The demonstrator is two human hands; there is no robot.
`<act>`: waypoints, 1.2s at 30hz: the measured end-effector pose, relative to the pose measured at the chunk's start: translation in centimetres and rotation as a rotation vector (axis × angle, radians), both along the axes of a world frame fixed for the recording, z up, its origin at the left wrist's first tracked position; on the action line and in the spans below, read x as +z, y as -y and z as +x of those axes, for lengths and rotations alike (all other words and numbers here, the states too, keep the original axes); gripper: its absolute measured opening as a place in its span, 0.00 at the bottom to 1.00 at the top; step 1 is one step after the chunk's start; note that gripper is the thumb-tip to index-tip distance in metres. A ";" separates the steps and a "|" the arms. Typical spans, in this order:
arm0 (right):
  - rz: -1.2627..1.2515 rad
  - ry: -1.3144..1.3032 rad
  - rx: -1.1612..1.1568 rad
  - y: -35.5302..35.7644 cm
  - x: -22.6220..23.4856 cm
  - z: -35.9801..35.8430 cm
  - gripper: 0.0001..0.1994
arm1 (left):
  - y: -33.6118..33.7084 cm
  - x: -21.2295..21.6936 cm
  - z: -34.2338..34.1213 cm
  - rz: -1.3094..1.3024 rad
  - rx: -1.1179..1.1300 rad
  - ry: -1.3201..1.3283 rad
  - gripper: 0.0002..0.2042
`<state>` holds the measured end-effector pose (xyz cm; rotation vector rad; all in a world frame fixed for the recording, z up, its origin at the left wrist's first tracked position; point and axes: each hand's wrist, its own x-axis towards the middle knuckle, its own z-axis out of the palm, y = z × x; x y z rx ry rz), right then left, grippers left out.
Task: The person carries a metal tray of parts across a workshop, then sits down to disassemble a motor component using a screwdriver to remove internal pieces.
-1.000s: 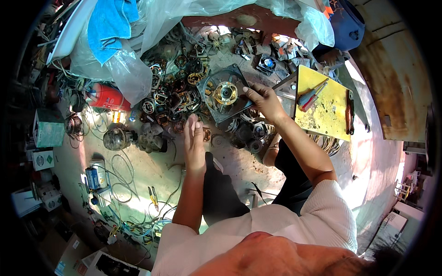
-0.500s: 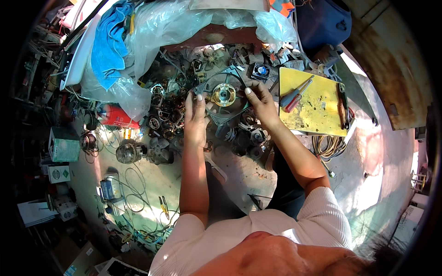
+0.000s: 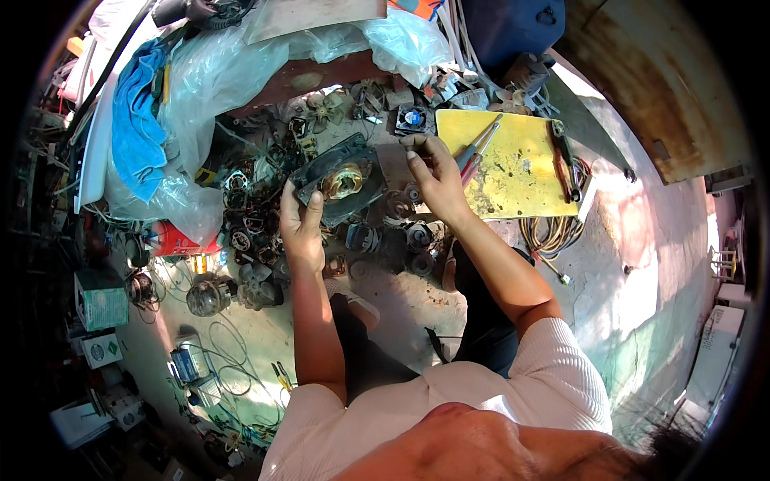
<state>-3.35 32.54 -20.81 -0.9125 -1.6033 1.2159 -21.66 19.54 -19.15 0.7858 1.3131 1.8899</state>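
My left hand (image 3: 301,224) grips the near-left corner of a dark square fan frame (image 3: 341,178) with a copper-wound motor in its middle. The frame is tilted and lifted a little above a pile of small motors and parts. My right hand (image 3: 433,176) is at the frame's right side, fingers curled at its far-right corner next to a flat brown piece; whether it grips the frame I cannot tell. Just right of that hand lie red-handled screwdrivers (image 3: 475,151) on a yellow board (image 3: 521,168).
Dark motors and coils (image 3: 393,236) are heaped on the ground before my knees. A small square fan (image 3: 411,119), clear plastic sheeting (image 3: 216,88), a blue cloth (image 3: 136,128), a red canister (image 3: 172,242), pliers (image 3: 564,164) and loose wires (image 3: 233,377) lie around.
My left hand rose from the ground by the parts pile and took hold of the fan frame. The frame now sits tilted between both hands; the view shifted forward.
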 end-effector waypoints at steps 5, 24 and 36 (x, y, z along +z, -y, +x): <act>0.266 0.896 -0.197 -3.6 0.4 5.8 0.10 | 0.4 -0.8 -0.1 -0.119 0.074 -0.079 0.27; 0.380 1.088 -0.172 -2.8 -0.8 4.9 0.22 | 0.4 -0.5 1.4 -0.104 0.030 -0.236 0.26; -0.384 0.002 -0.113 -2.5 2.7 5.6 0.26 | 1.1 -0.4 -0.5 -0.066 0.159 -0.027 0.20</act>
